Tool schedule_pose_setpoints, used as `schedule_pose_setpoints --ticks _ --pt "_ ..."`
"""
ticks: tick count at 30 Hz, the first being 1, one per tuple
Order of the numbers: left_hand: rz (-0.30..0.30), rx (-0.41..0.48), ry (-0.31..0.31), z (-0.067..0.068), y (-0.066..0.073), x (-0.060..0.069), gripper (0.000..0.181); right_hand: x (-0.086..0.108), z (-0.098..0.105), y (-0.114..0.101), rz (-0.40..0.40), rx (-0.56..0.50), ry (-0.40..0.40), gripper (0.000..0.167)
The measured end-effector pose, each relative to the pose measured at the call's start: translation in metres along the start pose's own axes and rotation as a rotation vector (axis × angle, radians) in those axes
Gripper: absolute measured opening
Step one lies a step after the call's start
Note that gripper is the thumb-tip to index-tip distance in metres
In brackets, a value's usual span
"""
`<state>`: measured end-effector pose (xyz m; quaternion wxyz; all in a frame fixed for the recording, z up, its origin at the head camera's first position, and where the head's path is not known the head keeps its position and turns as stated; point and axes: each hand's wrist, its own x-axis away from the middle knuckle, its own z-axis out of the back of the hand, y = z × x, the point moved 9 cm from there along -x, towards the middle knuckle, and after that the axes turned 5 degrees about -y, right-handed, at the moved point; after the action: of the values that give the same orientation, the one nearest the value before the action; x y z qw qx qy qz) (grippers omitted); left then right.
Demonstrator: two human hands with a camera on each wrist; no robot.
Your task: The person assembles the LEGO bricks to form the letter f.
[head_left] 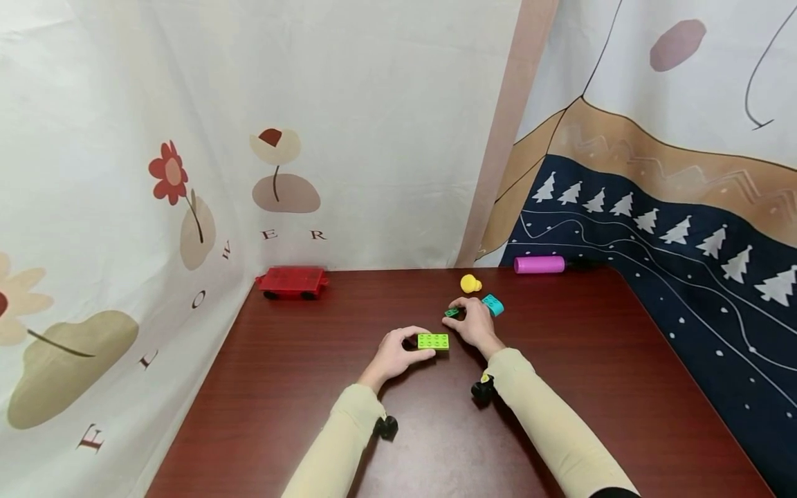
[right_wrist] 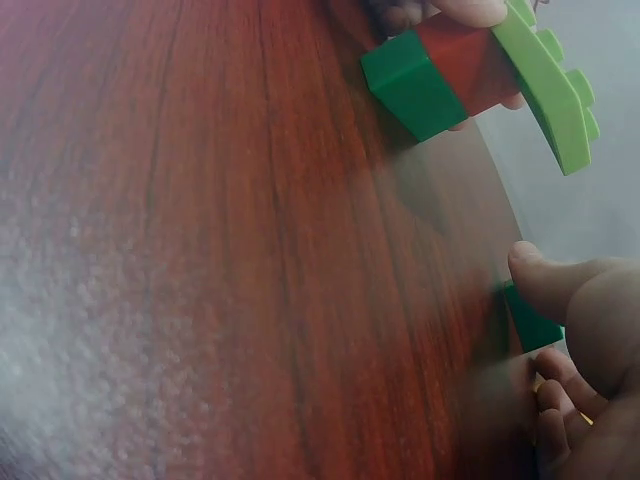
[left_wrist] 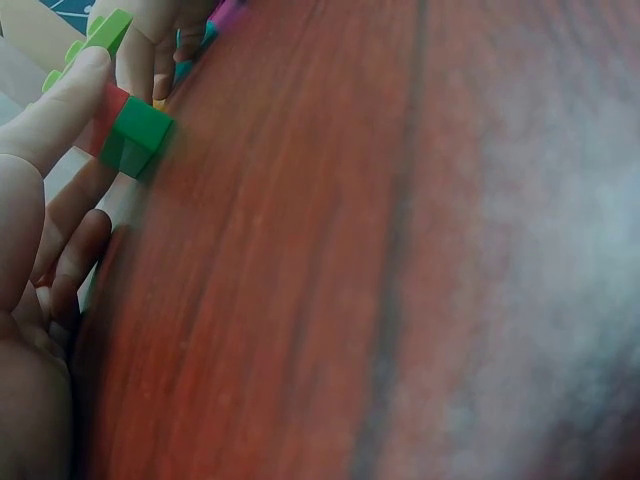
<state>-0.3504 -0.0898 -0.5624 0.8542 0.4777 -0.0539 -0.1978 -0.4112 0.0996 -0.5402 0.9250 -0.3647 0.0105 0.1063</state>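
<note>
My left hand [head_left: 395, 354] grips a stack of toy building bricks. A lime-green brick [head_left: 432, 342] with studs tops the stack; below it are a red brick [right_wrist: 468, 62] and a dark green brick [right_wrist: 412, 88], both visible in the right wrist view. To the right and slightly farther back, my right hand [head_left: 477, 325] pinches a separate small dark green brick [right_wrist: 533, 322] between thumb and fingers, low over the table. A turquoise brick [head_left: 493, 305] lies just beyond the right hand, and a yellow rounded piece [head_left: 470, 283] sits behind it.
On the brown table [head_left: 299, 401], a red toy wagon [head_left: 292, 282] with black wheels stands at the back left. A magenta cylinder [head_left: 539, 265] lies along the back right edge. Printed cloths [head_left: 386, 138] hang behind and at both sides.
</note>
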Motion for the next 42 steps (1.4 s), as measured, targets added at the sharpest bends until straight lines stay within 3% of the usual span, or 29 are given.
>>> schedule_pose_setpoints --ticks 5,13,20,32,42 --pt "0.000 -0.004 0.002 -0.001 -0.001 0.001 0.032 0.002 -0.001 0.002 0.005 -0.017 -0.017 0.032" --pt "-0.005 0.014 0.006 0.001 0.001 0.000 0.032 0.003 0.004 0.009 -0.020 -0.126 -0.036 0.048" --pt "0.000 0.005 -0.004 0.001 0.002 0.001 0.033 0.006 0.008 0.010 -0.013 -0.149 -0.055 0.042" --pt "0.002 -0.004 -0.007 0.001 0.003 0.000 0.034 0.015 0.009 -0.002 0.134 -0.282 -0.136 0.041" --pt "0.012 -0.003 -0.010 0.000 0.003 0.000 0.034 0.029 0.006 -0.017 0.156 -0.416 -0.215 0.042"
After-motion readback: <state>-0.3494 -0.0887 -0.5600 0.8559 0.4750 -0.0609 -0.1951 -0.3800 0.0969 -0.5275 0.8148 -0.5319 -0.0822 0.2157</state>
